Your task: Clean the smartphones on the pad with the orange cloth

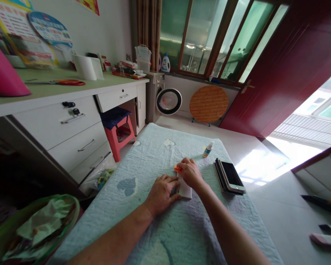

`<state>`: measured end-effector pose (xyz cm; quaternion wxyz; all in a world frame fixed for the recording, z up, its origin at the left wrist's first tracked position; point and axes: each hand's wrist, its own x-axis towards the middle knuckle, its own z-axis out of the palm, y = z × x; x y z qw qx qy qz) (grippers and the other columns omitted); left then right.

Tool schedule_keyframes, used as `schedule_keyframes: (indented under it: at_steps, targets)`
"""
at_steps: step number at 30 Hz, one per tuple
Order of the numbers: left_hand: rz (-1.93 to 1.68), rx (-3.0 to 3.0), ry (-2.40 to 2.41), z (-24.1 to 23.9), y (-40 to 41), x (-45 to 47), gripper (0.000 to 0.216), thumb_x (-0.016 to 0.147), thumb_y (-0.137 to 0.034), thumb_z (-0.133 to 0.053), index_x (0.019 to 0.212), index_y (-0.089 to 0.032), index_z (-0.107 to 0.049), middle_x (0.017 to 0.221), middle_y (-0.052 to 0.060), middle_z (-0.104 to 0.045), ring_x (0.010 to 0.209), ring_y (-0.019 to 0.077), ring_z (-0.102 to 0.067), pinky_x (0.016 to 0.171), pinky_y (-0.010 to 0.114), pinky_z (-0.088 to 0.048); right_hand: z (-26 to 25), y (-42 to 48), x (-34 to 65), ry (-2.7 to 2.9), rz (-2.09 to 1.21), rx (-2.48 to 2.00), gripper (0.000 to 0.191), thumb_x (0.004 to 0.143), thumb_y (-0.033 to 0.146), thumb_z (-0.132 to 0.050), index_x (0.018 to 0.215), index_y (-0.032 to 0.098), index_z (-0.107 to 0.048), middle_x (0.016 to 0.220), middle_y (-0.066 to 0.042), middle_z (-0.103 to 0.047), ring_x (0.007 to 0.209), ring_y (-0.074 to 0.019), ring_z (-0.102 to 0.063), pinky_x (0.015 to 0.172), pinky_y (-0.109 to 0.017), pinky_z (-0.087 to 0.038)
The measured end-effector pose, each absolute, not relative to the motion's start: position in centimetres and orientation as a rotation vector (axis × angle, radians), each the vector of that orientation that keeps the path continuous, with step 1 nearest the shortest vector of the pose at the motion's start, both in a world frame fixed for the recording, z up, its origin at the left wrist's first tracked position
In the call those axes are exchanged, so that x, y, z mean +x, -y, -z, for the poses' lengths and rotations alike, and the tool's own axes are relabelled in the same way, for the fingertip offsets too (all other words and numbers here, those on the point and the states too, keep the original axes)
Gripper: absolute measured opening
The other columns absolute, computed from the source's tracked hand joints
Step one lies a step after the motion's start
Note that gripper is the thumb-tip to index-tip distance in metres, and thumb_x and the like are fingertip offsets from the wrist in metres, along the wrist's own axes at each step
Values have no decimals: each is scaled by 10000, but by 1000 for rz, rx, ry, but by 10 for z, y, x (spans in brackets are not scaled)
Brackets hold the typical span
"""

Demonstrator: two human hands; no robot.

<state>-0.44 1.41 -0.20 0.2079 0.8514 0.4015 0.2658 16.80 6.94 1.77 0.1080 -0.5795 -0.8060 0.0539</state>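
Observation:
On the covered table (154, 147), a flat white rectangular device (185, 192), phone-like in shape, lies partly hidden beneath both hands. My left hand (161, 195) grips its left edge, with the thumb at the near end and the fingers along the side. Pressed to the far end of the device is a small orange cloth (178, 169), pinched in the fingers of my right hand (191, 172). To the right lies a stack of phones or tablets (231, 176), with a white-framed one on top. A small spray bottle (208, 149) stands upright beyond them.
Along the left runs a white desk (63, 129) holding scissors (68, 82) and a paper roll (85, 67). A red stool (119, 136) is tucked beside it. A waste bin (74, 206) stands at lower left. Behind are an open-doored washing machine (154, 82) and a round wooden board (208, 103).

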Motion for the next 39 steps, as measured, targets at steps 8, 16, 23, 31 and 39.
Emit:
schedule_keyframes:
  at_steps: [8,16,23,31,39]
  targets:
    - [-1013,2313,-1244,24,-18,-5,920,703,-621,-708,1411,-227,-271,1360,156,-461,1261,342,-428,1010,497,-364,-22,-49,164,2491,-202,-1632,181,921,275,-511,929,263,-692,1052,-48,-543,948,-195,-411,793,-288,-350]
    - [-823,2312,-1190,14,-18,-7,892,773,-454,-700,1469,-259,-176,1349,109,-522,1182,306,-477,989,467,-350,-30,-18,161,2557,-287,-1541,132,845,306,-626,934,254,-708,1037,-62,-546,943,-211,-418,825,-322,-368]
    - [-662,2330,-1031,11,-21,-11,896,722,-263,-635,1482,-209,-164,1356,104,-532,1264,288,-434,1073,476,-290,-34,5,162,2582,-368,-1480,228,893,210,-530,1030,286,-696,1037,-67,-545,956,-201,-435,854,-312,-373]
    - [-607,2307,-1042,-1,-21,-12,614,749,-180,-529,1356,-227,-454,1355,58,-546,1256,246,-462,1097,436,-293,-37,16,160,2573,-393,-1455,193,888,177,-523,955,257,-685,1109,-56,-544,951,-189,-457,840,-299,-391]
    - [-592,2341,-1040,3,-25,-8,428,807,-133,-499,1195,-252,-636,1334,9,-580,1237,218,-493,1087,404,-321,-34,20,163,2482,-362,-1618,108,893,232,-531,957,207,-615,997,-58,-567,912,-182,-501,762,-266,-397]
